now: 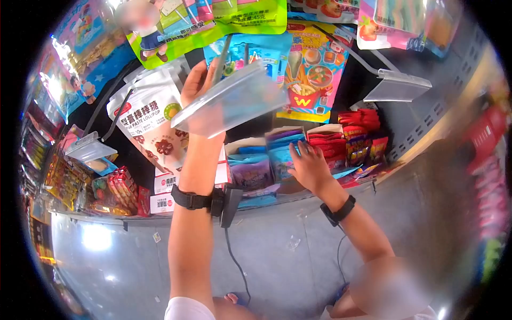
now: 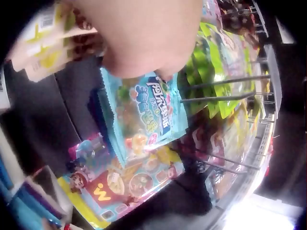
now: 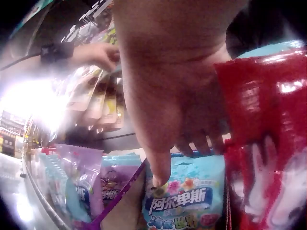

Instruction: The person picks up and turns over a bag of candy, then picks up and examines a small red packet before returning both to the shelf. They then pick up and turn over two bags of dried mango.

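The blue 阿尔卑斯 candy pouch (image 3: 192, 208) I have my right hand (image 1: 312, 170) on stands in the open box on the shelf, between purple packets (image 1: 252, 173) and red packets (image 1: 326, 140); my thumb lies on its front and my other fingers reach down at its top edge, so I take them to be clamped on it. Above, a hanging blue pouch (image 2: 148, 117) of the same brand is at the metal hook (image 2: 220, 81), with my left hand (image 1: 196, 86) right at its top. I judge that I'm at the step of stocking this hook from the box, one hand tending the hook while the other gets hold of a pouch. The next move calls for lifting the boxed one clear of its neighbours and lining its hanging hole up with the prong. Beside the hanging one are a yellow pouch (image 1: 312, 74) with food pictures and a white lollipop pouch (image 1: 152, 109); green pouches (image 1: 256, 17) hang higher up. The clear label holder (image 1: 234, 101) lies across my left hand in the head view, and in the left wrist view my own skin covers the pouch's top, so I can't tell whether those fingers are pinched on it or merely against it. The right fingertips are out of sight too.
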The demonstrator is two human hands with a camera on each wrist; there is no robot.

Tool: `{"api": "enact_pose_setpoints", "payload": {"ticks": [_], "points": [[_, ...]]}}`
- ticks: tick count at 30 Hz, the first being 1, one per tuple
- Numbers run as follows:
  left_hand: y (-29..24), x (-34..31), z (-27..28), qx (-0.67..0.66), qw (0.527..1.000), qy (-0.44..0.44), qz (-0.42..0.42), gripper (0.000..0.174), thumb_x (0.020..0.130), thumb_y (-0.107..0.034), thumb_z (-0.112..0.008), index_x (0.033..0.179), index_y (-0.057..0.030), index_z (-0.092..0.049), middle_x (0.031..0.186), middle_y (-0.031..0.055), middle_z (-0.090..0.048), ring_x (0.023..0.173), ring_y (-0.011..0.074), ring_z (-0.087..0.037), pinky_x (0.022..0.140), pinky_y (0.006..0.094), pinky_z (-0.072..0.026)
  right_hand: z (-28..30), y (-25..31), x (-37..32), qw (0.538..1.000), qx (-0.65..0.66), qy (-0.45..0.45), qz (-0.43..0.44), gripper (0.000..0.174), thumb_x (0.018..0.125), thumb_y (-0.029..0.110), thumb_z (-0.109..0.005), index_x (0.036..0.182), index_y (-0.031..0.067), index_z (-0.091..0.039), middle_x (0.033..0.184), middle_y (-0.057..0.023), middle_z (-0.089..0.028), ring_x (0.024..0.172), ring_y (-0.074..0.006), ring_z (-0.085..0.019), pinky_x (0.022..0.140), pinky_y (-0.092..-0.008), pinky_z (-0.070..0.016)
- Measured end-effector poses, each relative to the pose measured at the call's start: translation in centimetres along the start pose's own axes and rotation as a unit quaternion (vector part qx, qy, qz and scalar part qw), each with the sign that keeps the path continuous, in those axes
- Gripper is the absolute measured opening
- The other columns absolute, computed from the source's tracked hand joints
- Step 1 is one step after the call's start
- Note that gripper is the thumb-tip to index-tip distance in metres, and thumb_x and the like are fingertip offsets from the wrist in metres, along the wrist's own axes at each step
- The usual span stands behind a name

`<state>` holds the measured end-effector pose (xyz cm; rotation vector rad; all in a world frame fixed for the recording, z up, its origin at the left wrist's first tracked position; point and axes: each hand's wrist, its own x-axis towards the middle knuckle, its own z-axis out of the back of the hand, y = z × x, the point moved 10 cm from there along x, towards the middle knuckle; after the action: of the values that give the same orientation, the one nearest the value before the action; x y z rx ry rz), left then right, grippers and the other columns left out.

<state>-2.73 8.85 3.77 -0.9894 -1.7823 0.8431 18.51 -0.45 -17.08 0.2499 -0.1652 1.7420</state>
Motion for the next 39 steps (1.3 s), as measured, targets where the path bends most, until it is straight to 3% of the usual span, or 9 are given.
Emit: {"api": "enact_pose_setpoints", "payload": {"ticks": [6,12,14,17,20,24,30,33,39], "points": [[-3.4,-0.9,-0.6,0.013,0.99,0.054,-0.127,0.02,0.095,-0.013,-0.067,0.11,0.0001,-0.066,0.088,0.0002,-0.066,0.076,0.0047,-0.059,0.066,0.02,-0.0472,0.4,0.1,-0.2,1.0,-0.016,-0.021,0.009,0.07,0.082,0.033,-0.074,0.139,0.0025,-0.047,0.139,-0.0212,-0.052,0.128,-0.0355,-0.05,0.102,-0.0555,-0.0408],[-2.2,-0.6,-0.9,0.015,0.987,0.102,-0.123,0.022,0.094,-0.011,-0.068,0.112,-0.0007,-0.064,0.087,0.0004,-0.065,0.076,0.0058,-0.059,0.067,0.0209,-0.0478,5.0,0.6,1.0,0.993,0.084,-0.087,0.001,0.055,0.087,0.03,-0.07,0.131,0.0045,-0.053,0.133,-0.0193,-0.057,0.121,-0.0347,-0.056,0.098,-0.0497,-0.046],[-1.1,-0.6,-1.1,-0.029,0.991,0.096,-0.092,0.022,0.093,-0.011,-0.069,0.112,-0.0013,-0.063,0.088,0.0009,-0.065,0.076,0.0063,-0.06,0.068,0.0214,-0.0484,8.4,0.6,2.3,0.967,0.232,-0.104,-0.008,0.044,0.089,0.026,-0.069,0.126,0.0041,-0.056,0.128,-0.0192,-0.06,0.115,-0.0338,-0.061,0.094,-0.0457,-0.0491],[-0.1,-0.8,-0.9,-0.059,0.994,0.081,-0.047,0.023,0.092,-0.012,-0.071,0.111,-0.003,-0.063,0.09,0.0018,-0.066,0.077,0.0082,-0.061,0.068,0.023,-0.05,14.3,-0.1,3.7,0.858,0.463,-0.218,-0.049,0.031,0.091,0.017,-0.068,0.116,0.0012,-0.058,0.117,-0.0181,-0.064,0.104,-0.0312,-0.065,0.088,-0.0406,-0.051],[0.6,-1.1,-0.9,-0.055,0.997,0.061,-0.006,0.027,0.094,-0.018,-0.069,0.115,-0.0029,-0.062,0.094,0.0029,-0.066,0.081,0.0097,-0.063,0.07,0.0244,-0.0505,17.4,-0.9,4.8,0.787,0.517,-0.331,-0.053,0.027,0.09,0.011,-0.068,0.113,0.0002,-0.057,0.111,-0.0167,-0.063,0.103,-0.029,-0.064,0.086,-0.0379,-0.0511],[1.6,-1.0,0.2,-0.069,0.996,0.058,-0.014,0.034,0.098,-0.024,-0.063,0.122,-0.0003,-0.06,0.105,0.0083,-0.065,0.093,0.0137,-0.062,0.08,0.0274,-0.0507,19.5,-2.3,5.3,0.782,0.45,-0.426,-0.06,0.029,0.095,0.014,-0.064,0.119,0.0,-0.056,0.108,-0.0156,-0.06,0.105,-0.0246,-0.062,0.085,-0.0325,-0.0511],[2.1,0.4,1.5,0.031,0.996,0.033,-0.078,0.03,0.1,-0.019,-0.06,0.121,0.0016,-0.062,0.104,0.0063,-0.066,0.088,0.0119,-0.062,0.077,0.0272,-0.0519,19.7,-2.7,7.3,0.717,0.585,-0.378,-0.015,0.034,0.1,0.015,-0.059,0.129,-0.0031,-0.055,0.123,-0.0108,-0.06,0.107,-0.0134,-0.06,0.093,-0.0267,-0.0477],[2.2,0.7,0.5,-0.009,0.995,0.076,-0.061,0.03,0.1,-0.018,-0.06,0.122,0.002,-0.062,0.102,0.0058,-0.068,0.085,0.0117,-0.064,0.075,0.0269,-0.053,19.7,-2.9,9.0,0.73,0.59,-0.345,-0.008,0.032,0.099,0.014,-0.06,0.126,-0.0038,-0.058,0.121,-0.0089,-0.062,0.106,-0.0123,-0.061,0.093,-0.0262,-0.0479],[0.2,-1.0,-1.0,-0.108,0.991,0.072,0.036,0.029,0.098,-0.013,-0.062,0.123,0.0016,-0.062,0.102,0.0058,-0.069,0.083,0.0123,-0.066,0.069,0.0266,-0.0551,20.5,-3.2,11.0,0.7,0.623,-0.349,-0.003,0.026,0.095,0.011,-0.065,0.115,-0.0048,-0.063,0.094,-0.0062,-0.068,0.085,-0.0102,-0.061,0.079,-0.0254,-0.0491]]}}
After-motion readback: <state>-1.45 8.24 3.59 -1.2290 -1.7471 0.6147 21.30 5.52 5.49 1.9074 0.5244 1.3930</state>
